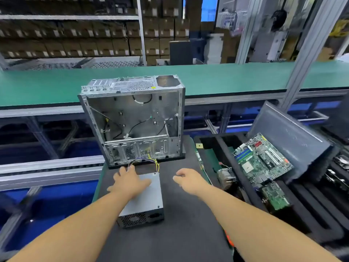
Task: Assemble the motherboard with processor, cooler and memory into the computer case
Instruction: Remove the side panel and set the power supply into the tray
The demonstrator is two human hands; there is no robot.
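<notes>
- Head view: the case (pixel 132 120) stands tilted on the dark mat (pixel 188 214) ahead of us, its open side facing us, with no board inside yet and loose cables hanging in it.
- Our left hand (pixel 130 182) lies flat on the power supply (pixel 143 201), fingers straight and spread; it grips nothing. The supply's wires (pixel 151 161) run up into the case's near edge.
- Our right hand (pixel 188 179) hovers above the mat, fingers loosely curled, holding nothing.
- The motherboard (pixel 264 159) lies to the right of both hands in the foam tray (pixel 302 205), propped against a grey lid (pixel 290 133), its long axis running from near-right to far-left. The right hand is plainly nearer to it.
- A cooler (pixel 225 176) sits in the tray between the right hand and the board; a second, smaller board (pixel 275 197) lies just nearer us.
- We judge the coming reach to go rightward over the tray wall, and the cooler and its wires could snag it.
- The supply and its wires lie just before the case opening, so they stand in the way of the board going in.
</notes>
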